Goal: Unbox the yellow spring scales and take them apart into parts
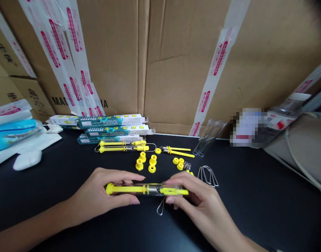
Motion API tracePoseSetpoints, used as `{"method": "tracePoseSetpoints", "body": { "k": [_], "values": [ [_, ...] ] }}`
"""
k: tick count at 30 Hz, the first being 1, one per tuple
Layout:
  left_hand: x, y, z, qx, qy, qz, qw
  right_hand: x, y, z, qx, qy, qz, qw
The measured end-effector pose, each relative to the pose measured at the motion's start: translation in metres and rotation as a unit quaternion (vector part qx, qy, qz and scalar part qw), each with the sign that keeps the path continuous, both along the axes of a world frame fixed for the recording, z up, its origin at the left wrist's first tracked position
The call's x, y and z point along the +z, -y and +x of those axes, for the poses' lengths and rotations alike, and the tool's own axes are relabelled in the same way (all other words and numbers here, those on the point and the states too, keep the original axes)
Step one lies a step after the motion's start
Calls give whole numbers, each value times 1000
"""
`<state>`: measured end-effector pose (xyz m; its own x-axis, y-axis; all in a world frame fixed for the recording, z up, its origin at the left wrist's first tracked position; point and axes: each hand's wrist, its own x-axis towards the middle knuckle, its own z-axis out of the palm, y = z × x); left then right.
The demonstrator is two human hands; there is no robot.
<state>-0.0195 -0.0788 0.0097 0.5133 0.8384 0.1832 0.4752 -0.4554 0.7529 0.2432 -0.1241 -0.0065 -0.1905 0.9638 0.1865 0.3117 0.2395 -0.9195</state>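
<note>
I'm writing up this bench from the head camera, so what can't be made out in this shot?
Head view only:
The clear tube with a yellow rod: partly covered by the left hand and right hand.
The wire loop: its upper end is hidden by the right hand.
The teal-and-white boxes: their print is too small to read.
The pale packet: pixelated.
The blue package: cut off by the left edge.

The left hand and the right hand are gripping one clear yellow-tipped tube, while two more tubes are lying on the bench among at least eight yellow collars, with three teal boxes sitting behind.
</note>
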Motion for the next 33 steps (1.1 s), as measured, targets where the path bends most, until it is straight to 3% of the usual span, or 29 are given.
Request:
{"method": "tracePoseSetpoints", "body": {
  "k": [5, 9, 15, 17, 22, 28, 33],
  "values": [
    [-4, -5, 0, 14, -2, -27, 1000, 0, -4, 0, -6, -68, -69, 995],
    [-8, -8, -1, 12, 0, -48, 999, 1, -3, -2, 42, -106, -151, 982],
    [-5, -4, -1, 12, 10, -21, 1000, 7, 3, -6, 24, -147, -165, 975],
    [-3, 0, 0, 25, 4, 2, 1000, 8, 4, -7, 28, -180, -196, 964],
    [4, 8, 2, 65, -60, 151, 985, 5, 4, -4, 54, -232, -245, 940],
    [4, 5, 2, 47, -94, 244, 964, 0, 7, -3, 83, -190, -217, 954],
    [2, 9, 3, 75, -89, 214, 970, -1, 15, -2, 36, -47, -118, 991]
  ]
}}
